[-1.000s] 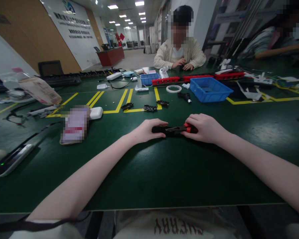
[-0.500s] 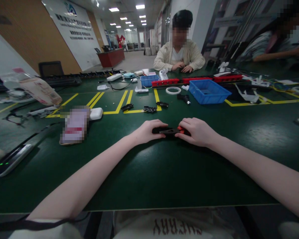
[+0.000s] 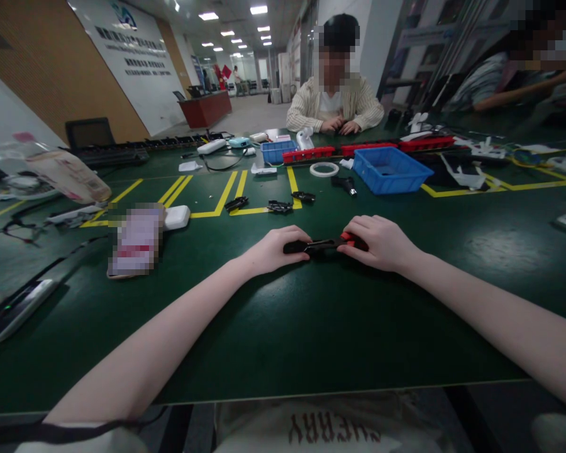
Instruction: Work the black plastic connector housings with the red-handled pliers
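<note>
Both hands hold a narrow black part with red pieces at its right end (image 3: 324, 245) just over the green tabletop. My left hand (image 3: 274, 249) pinches the left end between thumb and fingers. On the other side, the thumb and bent fingers of my right hand (image 3: 384, 244) close round the red-and-black end and partly hide it. The dark middle shows between the hands; its exact kind cannot be made out. Beyond them lie several small black parts, among them one in the middle (image 3: 280, 206) and one to its left (image 3: 236, 203).
Past my right hand stands a blue bin (image 3: 390, 185), near a white ring (image 3: 324, 169) and a black fitting (image 3: 344, 185). A phone (image 3: 134, 242) and white case (image 3: 177, 218) lie left. A red strip (image 3: 309, 155) crosses the far side, where a person (image 3: 336, 107) sits.
The gap between my hands has widened a little, so more of the black part's middle shows. The right hand has risen slightly in view. Both hands keep their grip.
</note>
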Demonstrator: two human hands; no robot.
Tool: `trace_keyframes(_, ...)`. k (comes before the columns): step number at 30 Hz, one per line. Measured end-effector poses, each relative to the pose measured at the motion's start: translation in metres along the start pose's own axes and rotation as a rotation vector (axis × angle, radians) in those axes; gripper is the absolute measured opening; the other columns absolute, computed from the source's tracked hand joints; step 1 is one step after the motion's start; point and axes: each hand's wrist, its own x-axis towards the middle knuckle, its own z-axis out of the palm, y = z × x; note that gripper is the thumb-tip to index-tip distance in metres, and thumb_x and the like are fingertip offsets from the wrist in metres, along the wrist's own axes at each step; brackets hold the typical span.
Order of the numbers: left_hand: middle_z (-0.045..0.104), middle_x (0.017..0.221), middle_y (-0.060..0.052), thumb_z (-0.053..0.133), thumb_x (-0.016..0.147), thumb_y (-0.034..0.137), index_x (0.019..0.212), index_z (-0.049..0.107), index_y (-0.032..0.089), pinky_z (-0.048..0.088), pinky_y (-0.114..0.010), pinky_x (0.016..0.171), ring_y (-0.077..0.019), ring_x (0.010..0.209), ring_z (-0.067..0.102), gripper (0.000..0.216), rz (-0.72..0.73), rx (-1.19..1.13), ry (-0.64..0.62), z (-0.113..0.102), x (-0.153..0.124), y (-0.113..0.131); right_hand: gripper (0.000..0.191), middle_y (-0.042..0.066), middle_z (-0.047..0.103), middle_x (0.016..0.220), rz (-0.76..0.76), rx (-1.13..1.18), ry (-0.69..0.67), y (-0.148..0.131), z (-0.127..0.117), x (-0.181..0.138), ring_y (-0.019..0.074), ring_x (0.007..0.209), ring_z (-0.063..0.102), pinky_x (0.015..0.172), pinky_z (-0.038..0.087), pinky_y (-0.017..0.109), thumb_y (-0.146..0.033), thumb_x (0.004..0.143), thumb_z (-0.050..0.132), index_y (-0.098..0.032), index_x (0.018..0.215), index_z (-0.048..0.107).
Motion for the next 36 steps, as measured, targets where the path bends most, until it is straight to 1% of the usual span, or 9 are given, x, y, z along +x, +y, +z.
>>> trace_keyframes(4,0.060,0.112,-0.007,0.065,0.085,0.021,0.101,0.064,0.015,0.050,-0.032,0.090,-0.0162,0.101,0.060,0.017,0.022,0.002,0.000,0.001,-0.001,-0.002,0.040,0.010,0.063,0.090,0.019,-0.019,0.019,0.003,-0.001,-0.002,0.0214,0.078,0.056,0.069,0.040,0.034,-0.053,0.089,0.043,-0.017,0.088,0.059)
trace_keyframes(13,0.059,0.113,-0.007,0.061,0.087,0.018,0.099,0.064,0.017,0.050,-0.036,0.091,-0.0175,0.104,0.059,0.013,0.014,0.006,-0.023,0.001,-0.002,0.001,0.039,0.010,0.064,0.088,0.016,-0.056,0.015,0.008,0.000,-0.002,0.0208,0.076,0.056,0.067,0.040,0.034,-0.052,0.090,0.042,-0.018,0.087,0.061)
trace_keyframes(17,0.058,0.115,-0.007,0.060,0.088,0.019,0.103,0.064,0.017,0.050,-0.035,0.092,-0.0176,0.105,0.059,0.015,0.000,0.017,-0.047,-0.002,-0.003,0.004,0.041,0.010,0.064,0.087,0.062,-0.143,0.034,0.020,0.000,-0.003,0.0208,0.074,0.056,0.065,0.040,0.034,-0.054,0.090,0.041,-0.018,0.085,0.061)
trace_keyframes(19,0.058,0.116,-0.007,0.059,0.089,0.019,0.106,0.063,0.016,0.050,-0.035,0.092,-0.0176,0.105,0.059,0.018,-0.003,0.025,-0.065,-0.003,-0.003,0.005,0.044,0.010,0.064,0.087,0.094,-0.172,0.021,0.025,0.002,-0.003,0.0210,0.074,0.056,0.064,0.040,0.034,-0.056,0.090,0.040,-0.018,0.084,0.061)
trace_keyframes(24,0.058,0.118,-0.008,0.059,0.089,0.019,0.111,0.062,0.017,0.050,-0.035,0.093,-0.0181,0.108,0.058,0.023,0.011,0.040,-0.079,-0.003,-0.004,0.006,0.047,0.010,0.064,0.088,0.124,-0.168,-0.016,0.030,0.005,-0.003,0.0208,0.073,0.056,0.062,0.040,0.034,-0.059,0.089,0.039,-0.018,0.083,0.061)
trace_keyframes(26,0.061,0.117,-0.007,0.057,0.090,0.019,0.114,0.061,0.017,0.050,-0.035,0.093,-0.0175,0.107,0.060,0.024,-0.007,0.039,-0.058,-0.003,-0.004,0.007,0.047,0.010,0.064,0.089,0.122,-0.155,-0.021,0.029,0.004,-0.002,0.0208,0.073,0.056,0.062,0.040,0.034,-0.059,0.089,0.039,-0.018,0.085,0.061)
trace_keyframes(31,0.068,0.106,-0.004,0.053,0.092,0.021,0.114,0.061,0.016,0.051,-0.031,0.086,-0.0157,0.095,0.064,0.025,-0.126,0.003,0.070,-0.003,-0.003,0.005,0.048,0.010,0.063,0.091,0.147,-0.137,-0.059,0.028,0.002,-0.002,0.0212,0.076,0.056,0.063,0.041,0.034,-0.059,0.089,0.039,-0.017,0.087,0.061)
trace_keyframes(33,0.069,0.103,-0.003,0.054,0.091,0.024,0.113,0.062,0.017,0.050,-0.030,0.081,-0.0157,0.089,0.064,0.025,-0.162,-0.021,0.096,-0.003,-0.002,0.004,0.048,0.010,0.063,0.092,0.151,-0.138,-0.065,0.028,0.002,-0.003,0.0213,0.077,0.056,0.065,0.041,0.034,-0.059,0.089,0.038,-0.017,0.088,0.061)
trace_keyframes(36,0.069,0.092,-0.002,0.051,0.092,0.031,0.111,0.065,0.016,0.046,-0.027,0.068,-0.0144,0.075,0.061,0.027,-0.248,-0.063,0.124,-0.004,-0.001,0.003,0.047,0.009,0.063,0.092,0.160,-0.138,-0.066,0.028,0.003,-0.003,0.0214,0.078,0.056,0.065,0.040,0.033,-0.059,0.089,0.039,-0.017,0.088,0.061)
